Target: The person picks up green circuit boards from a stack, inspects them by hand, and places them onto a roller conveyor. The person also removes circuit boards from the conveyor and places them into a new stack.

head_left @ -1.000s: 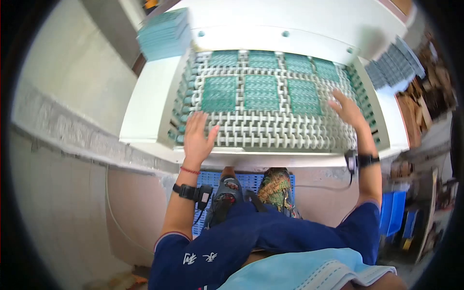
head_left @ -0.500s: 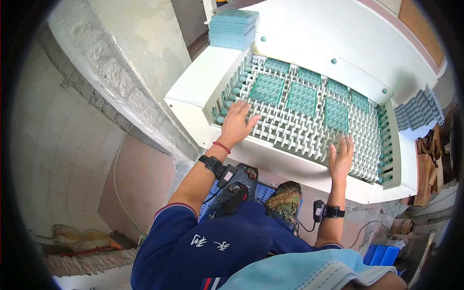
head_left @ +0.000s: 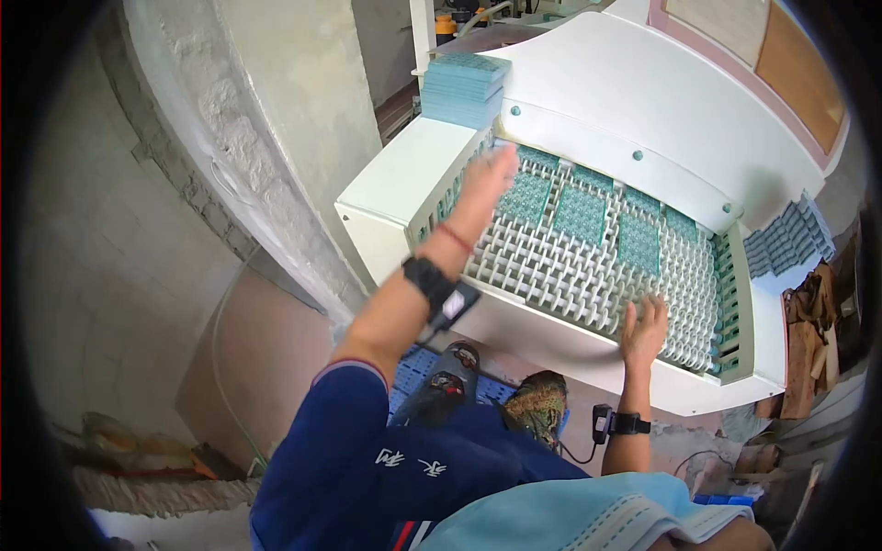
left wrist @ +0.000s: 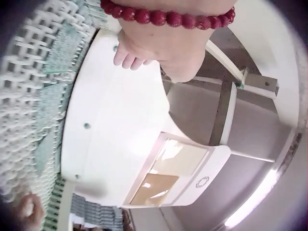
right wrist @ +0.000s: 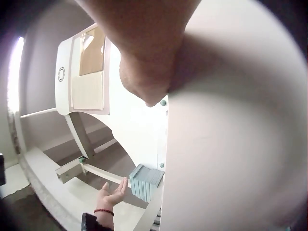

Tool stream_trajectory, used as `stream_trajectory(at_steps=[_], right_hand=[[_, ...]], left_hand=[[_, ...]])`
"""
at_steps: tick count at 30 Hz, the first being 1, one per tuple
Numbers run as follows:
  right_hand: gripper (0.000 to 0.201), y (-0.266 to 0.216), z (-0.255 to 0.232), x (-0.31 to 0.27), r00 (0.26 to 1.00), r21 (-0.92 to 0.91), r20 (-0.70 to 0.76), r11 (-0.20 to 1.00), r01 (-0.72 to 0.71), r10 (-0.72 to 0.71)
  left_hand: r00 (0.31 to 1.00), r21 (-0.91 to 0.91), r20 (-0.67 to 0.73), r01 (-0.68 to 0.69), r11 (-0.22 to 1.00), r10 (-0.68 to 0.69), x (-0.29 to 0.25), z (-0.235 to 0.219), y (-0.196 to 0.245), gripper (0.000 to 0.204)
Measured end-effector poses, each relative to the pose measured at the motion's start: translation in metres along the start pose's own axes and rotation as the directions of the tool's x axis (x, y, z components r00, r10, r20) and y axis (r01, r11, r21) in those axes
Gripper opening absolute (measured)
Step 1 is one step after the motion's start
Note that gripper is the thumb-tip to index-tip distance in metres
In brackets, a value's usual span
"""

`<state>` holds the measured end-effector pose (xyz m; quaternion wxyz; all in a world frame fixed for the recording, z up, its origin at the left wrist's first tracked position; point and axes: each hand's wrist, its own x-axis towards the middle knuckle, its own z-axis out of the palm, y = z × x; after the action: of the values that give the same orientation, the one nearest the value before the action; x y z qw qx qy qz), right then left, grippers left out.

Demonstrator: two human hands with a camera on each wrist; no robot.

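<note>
My left hand (head_left: 489, 179) was stretched out over the far left corner of the conveyor (head_left: 588, 275), fingers straight, holding nothing, near the stack (head_left: 464, 87) of green boards on the machine's left ledge. My right hand (head_left: 643, 331) lay spread flat on the conveyor's near right edge, also holding nothing. Four boards (head_left: 579, 213) lay in a row on the rollers at the far end, just beside the white hood (head_left: 643, 110). A second stack (head_left: 781, 243) sat on the right ledge.
</note>
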<state>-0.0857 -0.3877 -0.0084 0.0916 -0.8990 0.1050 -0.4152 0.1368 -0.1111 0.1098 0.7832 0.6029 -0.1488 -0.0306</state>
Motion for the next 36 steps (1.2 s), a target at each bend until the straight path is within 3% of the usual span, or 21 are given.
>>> stream_trajectory(at_steps=[2, 5, 8, 12, 13, 19, 22, 25, 28, 31, 34, 36], right_hand=[[0.027, 0.000, 0.000, 0.001, 1.000, -0.006, -0.023, 1.000, -0.017, 0.017], [0.023, -0.001, -0.002, 0.001, 0.998, 0.005, -0.034, 0.999, -0.046, 0.046], [0.018, -0.004, -0.005, 0.003, 0.996, 0.047, -0.065, 0.997, -0.058, 0.061], [0.015, -0.003, -0.009, 0.007, 0.997, 0.091, -0.067, 0.995, -0.039, 0.045], [0.014, -0.003, -0.009, 0.007, 0.997, 0.103, -0.063, 0.994, -0.033, 0.040], [0.011, -0.001, -0.007, 0.008, 0.993, 0.114, -0.110, 0.993, -0.023, 0.035], [0.011, -0.002, -0.008, 0.007, 0.992, 0.128, -0.116, 0.991, -0.032, 0.047], [0.010, -0.001, -0.007, 0.008, 0.991, 0.130, -0.132, 0.991, -0.010, 0.028], [0.011, -0.001, -0.007, 0.007, 0.990, 0.114, -0.137, 0.993, -0.017, 0.033], [0.011, 0.000, -0.007, 0.007, 0.986, 0.139, -0.163, 0.990, 0.007, 0.016], [0.011, 0.001, -0.008, 0.007, 0.984, 0.162, -0.175, 0.987, 0.000, 0.029], [0.011, 0.001, -0.008, 0.008, 0.981, 0.157, -0.193, 0.988, 0.003, 0.028]], left_hand=[[0.995, -0.316, -0.011, 0.094, 0.944, -0.103, 0.052, 0.003, 0.022, 0.069], [0.950, -0.500, -0.058, 0.239, 0.832, -0.307, 0.130, -0.003, 0.038, 0.078], [0.886, -0.576, -0.136, 0.292, 0.763, -0.442, 0.169, -0.003, 0.049, 0.082], [0.874, -0.632, -0.183, 0.245, 0.735, -0.449, 0.194, -0.003, 0.051, 0.077], [0.894, -0.594, -0.208, 0.207, 0.778, -0.396, 0.199, -0.005, 0.046, 0.073], [0.883, -0.537, -0.164, 0.294, 0.790, -0.440, 0.200, -0.014, 0.050, 0.065], [0.897, -0.415, -0.218, 0.272, 0.868, -0.385, 0.194, -0.003, 0.057, 0.060], [0.884, -0.448, -0.190, 0.310, 0.838, -0.428, 0.207, -0.007, 0.056, 0.055], [0.896, -0.346, -0.251, 0.269, 0.899, -0.365, 0.214, -0.009, 0.052, 0.051], [0.900, -0.223, -0.235, 0.317, 0.922, -0.367, 0.215, -0.013, 0.051, 0.042], [0.916, -0.236, -0.236, 0.270, 0.933, -0.325, 0.200, -0.014, 0.051, 0.035], [0.907, -0.213, -0.226, 0.309, 0.927, -0.354, 0.194, -0.027, 0.052, 0.036]])
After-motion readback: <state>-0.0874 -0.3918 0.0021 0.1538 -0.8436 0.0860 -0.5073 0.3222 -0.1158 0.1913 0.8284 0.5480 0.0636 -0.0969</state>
